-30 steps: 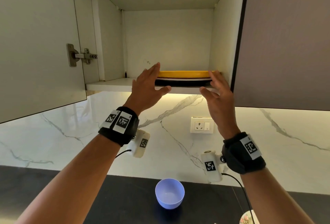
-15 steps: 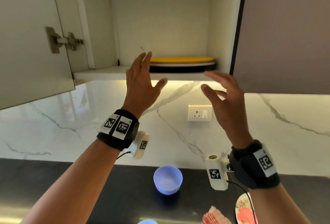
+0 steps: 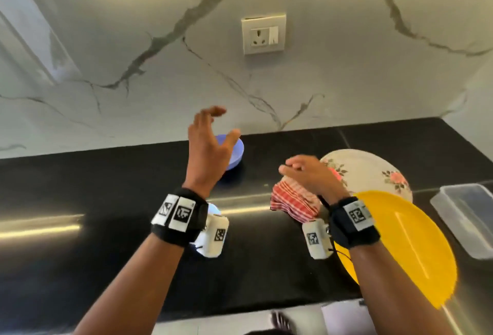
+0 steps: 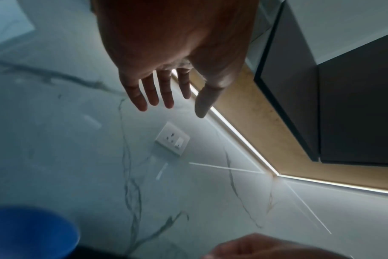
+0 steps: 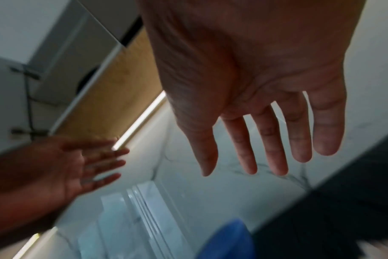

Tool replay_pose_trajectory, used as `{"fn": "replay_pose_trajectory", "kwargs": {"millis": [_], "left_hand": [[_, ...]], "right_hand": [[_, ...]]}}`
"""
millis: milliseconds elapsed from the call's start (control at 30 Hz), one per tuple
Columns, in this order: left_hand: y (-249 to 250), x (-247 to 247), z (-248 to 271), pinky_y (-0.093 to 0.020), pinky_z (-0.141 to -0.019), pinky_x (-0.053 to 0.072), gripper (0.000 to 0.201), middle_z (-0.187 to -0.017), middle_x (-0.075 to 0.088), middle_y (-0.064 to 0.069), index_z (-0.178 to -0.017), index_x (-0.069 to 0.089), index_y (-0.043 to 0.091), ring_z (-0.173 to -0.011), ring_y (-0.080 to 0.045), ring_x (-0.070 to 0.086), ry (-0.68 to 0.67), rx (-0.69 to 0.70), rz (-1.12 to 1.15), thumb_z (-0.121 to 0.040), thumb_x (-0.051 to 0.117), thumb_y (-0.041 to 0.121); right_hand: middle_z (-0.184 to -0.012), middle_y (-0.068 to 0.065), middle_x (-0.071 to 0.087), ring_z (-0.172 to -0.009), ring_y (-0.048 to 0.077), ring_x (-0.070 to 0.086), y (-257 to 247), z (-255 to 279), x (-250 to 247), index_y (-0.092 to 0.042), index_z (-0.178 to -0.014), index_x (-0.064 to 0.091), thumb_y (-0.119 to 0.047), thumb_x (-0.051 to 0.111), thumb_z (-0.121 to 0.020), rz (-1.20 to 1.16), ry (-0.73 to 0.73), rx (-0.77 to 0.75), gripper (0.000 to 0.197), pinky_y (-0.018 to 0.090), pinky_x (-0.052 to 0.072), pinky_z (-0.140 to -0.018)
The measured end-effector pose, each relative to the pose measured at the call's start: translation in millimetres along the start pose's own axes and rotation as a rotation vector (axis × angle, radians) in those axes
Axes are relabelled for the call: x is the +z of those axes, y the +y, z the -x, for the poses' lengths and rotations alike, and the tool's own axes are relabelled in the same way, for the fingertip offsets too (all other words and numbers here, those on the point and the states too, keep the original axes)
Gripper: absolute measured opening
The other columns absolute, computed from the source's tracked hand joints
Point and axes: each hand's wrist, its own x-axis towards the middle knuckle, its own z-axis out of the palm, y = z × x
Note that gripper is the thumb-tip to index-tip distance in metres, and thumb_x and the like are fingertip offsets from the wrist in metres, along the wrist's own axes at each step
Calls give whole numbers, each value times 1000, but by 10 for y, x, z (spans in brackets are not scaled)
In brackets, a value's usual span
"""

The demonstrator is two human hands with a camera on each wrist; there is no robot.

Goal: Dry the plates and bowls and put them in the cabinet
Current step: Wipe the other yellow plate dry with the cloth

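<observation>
My left hand (image 3: 222, 126) hangs open above the black counter, fingers spread, in front of a blue bowl (image 3: 236, 152) by the wall. The left wrist view shows its fingers (image 4: 166, 91) straight and empty, with the blue bowl (image 4: 29, 231) below. My right hand (image 3: 296, 168) hovers open just above a red checked cloth (image 3: 290, 202), holding nothing; its fingers (image 5: 277, 149) are straight. A floral plate (image 3: 373, 172) lies behind the cloth. A yellow plate (image 3: 408, 252) lies nearer, partly under my right forearm. The cabinet is out of the head view.
A clear plastic container (image 3: 466, 217) sits at the counter's right end. A wall socket (image 3: 263, 33) is on the marble backsplash. A pale blue object (image 3: 214, 208) peeks out below my left wrist. The cabinet underside with its light strip (image 4: 239, 133) is overhead.
Both hands have dropped from the cabinet shelf, where the yellow plate stays on the stack, to just over the counter. The head view has tilted down to the counter.
</observation>
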Motion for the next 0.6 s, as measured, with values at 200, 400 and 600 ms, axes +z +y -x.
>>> {"fn": "replay_pose_trajectory", "kwargs": {"millis": [200, 400, 600], "left_hand": [[-223, 612, 336, -43, -106, 47, 33, -116, 61, 7, -120, 58, 15, -117, -13, 56, -155, -229, 95, -91, 73, 14], [-343, 961, 450, -36, -99, 47, 33, -116, 64, 2, -117, 53, 27, -117, -16, 57, -255, -345, 114, -93, 71, 14], [-517, 1159, 448, -17, -86, 43, 29, -111, 65, 2, -118, 54, 24, -107, 0, 57, -400, -411, 131, -94, 68, 13]], "right_hand": [[-142, 8, 54, -131, 25, 52, 647, -108, 607, -12, -140, 49, -41, 80, -80, 137, -160, 29, 74, 28, 43, -104], [-166, 3, 18, -151, 27, 22, 1015, -130, 964, -21, -161, 11, -28, 81, -79, 446, -48, -13, 107, 43, 23, -121], [-138, 12, 55, -119, 32, 58, 1046, -174, 837, -14, -146, 45, -8, 58, -90, 283, 26, 60, 58, 41, 48, -100]]}}
